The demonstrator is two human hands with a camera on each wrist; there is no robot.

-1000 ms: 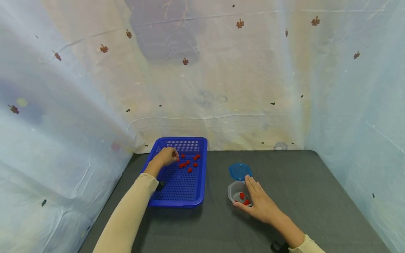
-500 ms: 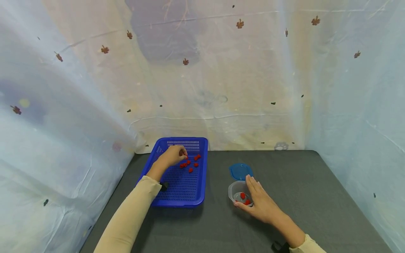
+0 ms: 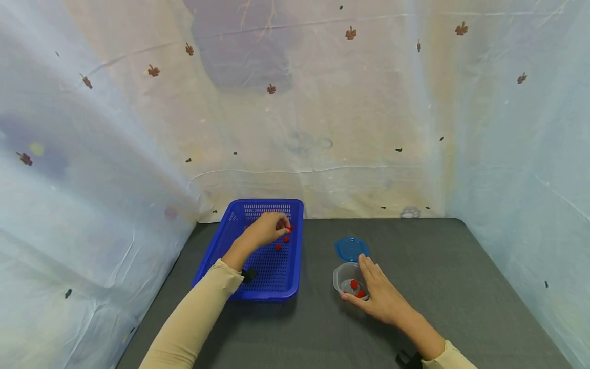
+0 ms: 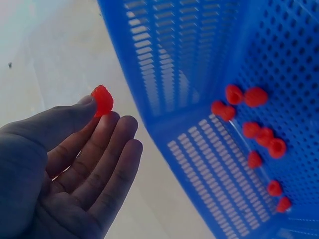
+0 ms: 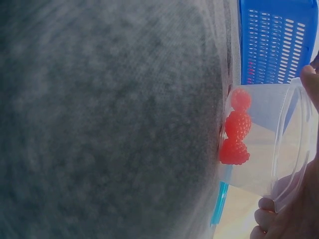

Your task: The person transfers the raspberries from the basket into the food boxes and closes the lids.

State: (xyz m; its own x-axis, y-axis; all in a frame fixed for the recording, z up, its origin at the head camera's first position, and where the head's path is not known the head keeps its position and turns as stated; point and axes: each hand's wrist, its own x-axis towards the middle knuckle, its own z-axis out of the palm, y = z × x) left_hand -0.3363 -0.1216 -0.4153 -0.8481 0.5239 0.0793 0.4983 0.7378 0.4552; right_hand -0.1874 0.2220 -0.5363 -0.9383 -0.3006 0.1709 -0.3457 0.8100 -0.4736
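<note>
The left hand pinches one red raspberry over the blue basket; the step in hand seems to be the picking. The right hand holds the clear container, so the next move probably calls for carrying the raspberry there.

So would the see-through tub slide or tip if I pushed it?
The see-through tub would probably slide easily: it looks thin-walled and light, with only a few red berries inside. A high push might tip it, since it looks wider at the top. The right hand against it would likely steady it.
</note>
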